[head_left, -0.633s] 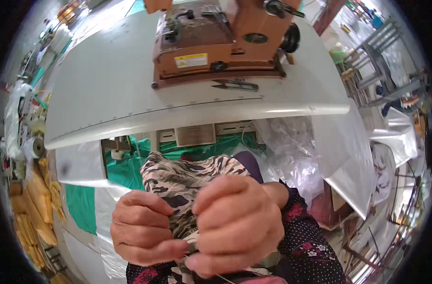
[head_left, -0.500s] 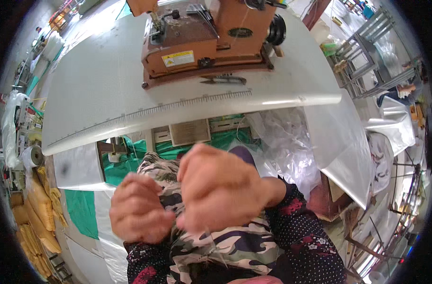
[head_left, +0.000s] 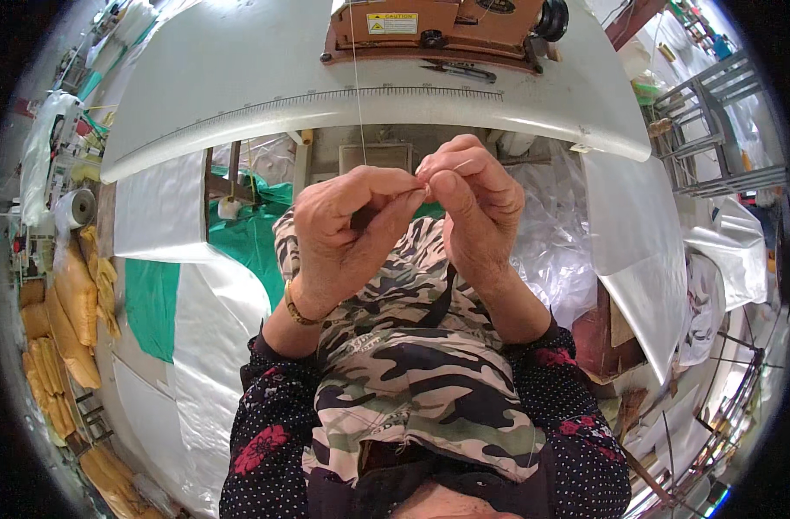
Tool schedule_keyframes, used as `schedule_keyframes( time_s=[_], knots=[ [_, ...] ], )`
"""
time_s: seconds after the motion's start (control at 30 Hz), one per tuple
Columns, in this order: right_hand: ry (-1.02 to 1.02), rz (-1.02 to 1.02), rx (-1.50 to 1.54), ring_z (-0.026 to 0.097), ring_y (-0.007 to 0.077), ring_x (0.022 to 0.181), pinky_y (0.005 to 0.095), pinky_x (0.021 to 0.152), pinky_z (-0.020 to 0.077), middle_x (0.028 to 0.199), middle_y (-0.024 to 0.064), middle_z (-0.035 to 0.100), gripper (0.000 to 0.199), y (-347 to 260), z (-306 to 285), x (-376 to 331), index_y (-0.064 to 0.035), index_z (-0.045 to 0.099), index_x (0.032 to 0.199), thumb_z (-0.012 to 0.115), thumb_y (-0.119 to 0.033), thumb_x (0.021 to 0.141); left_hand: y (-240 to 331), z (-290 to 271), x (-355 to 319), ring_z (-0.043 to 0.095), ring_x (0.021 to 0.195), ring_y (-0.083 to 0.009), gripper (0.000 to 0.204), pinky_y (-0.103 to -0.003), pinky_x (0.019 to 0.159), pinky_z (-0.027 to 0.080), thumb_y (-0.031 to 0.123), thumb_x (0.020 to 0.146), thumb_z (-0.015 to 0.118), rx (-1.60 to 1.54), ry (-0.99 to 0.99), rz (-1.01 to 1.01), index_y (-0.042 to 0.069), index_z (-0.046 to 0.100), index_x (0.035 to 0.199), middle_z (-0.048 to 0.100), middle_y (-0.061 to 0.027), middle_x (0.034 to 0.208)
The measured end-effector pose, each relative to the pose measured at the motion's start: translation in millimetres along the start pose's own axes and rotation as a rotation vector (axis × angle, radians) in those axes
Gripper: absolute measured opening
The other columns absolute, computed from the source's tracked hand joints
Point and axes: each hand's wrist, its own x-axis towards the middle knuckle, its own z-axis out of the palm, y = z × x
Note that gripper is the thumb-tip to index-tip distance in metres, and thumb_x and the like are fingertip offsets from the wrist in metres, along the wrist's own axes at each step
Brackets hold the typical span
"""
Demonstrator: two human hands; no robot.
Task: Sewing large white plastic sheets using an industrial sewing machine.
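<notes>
In front of the camouflage apron, both hands are raised with their fingertips meeting. A thin white thread [head_left: 358,86] runs down from the top of the picture to my left hand [head_left: 343,229], whose thumb and forefinger are pinched together. My right hand [head_left: 483,212] pinches at the same spot, thumb against forefinger; a bit of thread seems to lie between the tips, too fine to make out fully. Beyond them stands a brown sewing machine [head_left: 473,30], cut off by the upper edge. Thread snips [head_left: 460,71] lie at its near foot.
The pale worktable [head_left: 239,82] has a ruler scale [head_left: 326,97] along its rounded front edge. Clear plastic film [head_left: 550,216] and green sheeting [head_left: 248,238] hang below. Yellow bundles [head_left: 70,294] lie at the left; a grey metal rack [head_left: 715,121] stands at right.
My hands were blurred, closed and apart at different heights; now their fingertips meet higher up, nearer the table edge. The thread has become visible. The view has shifted, so the machine sits higher.
</notes>
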Motion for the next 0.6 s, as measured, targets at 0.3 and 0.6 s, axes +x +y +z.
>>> schedule_keyframes(
  time_s=[0.3, 0.6],
  knots=[
    [0.016, -0.024, -0.007, 0.054, 0.0092, 0.083, 0.0230, 0.075, 0.0447, 0.092, 0.0044, 0.059, 0.012, -15.4, 8.3, -11.0, -0.0004, 0.062, 0.091, 0.066, -0.011, 0.092, 8.9, 1.1, -13.3, 0.049, 0.053, -0.0021, 0.009, -0.018, 0.047, 0.036, -0.001, 0.081, 0.072, 0.002, 0.059, 0.099, 0.001, 0.070, 0.089, 0.060, -0.0004, 0.061],
    [0.040, -0.030, -0.046, 0.052, 0.0085, 0.075, 0.0222, 0.070, 0.0427, 0.090, 0.0043, 0.060, 0.011, -19.8, 5.8, -9.5, -0.0013, 0.063, 0.093, 0.064, -0.013, 0.093, 12.9, 1.3, -13.9, 0.049, 0.055, -0.0016, 0.008, -0.018, 0.049, 0.037, -0.001, 0.081, 0.072, 0.008, 0.070, 0.079, 0.000, 0.070, 0.089, 0.061, -0.0005, 0.063]
  ],
)
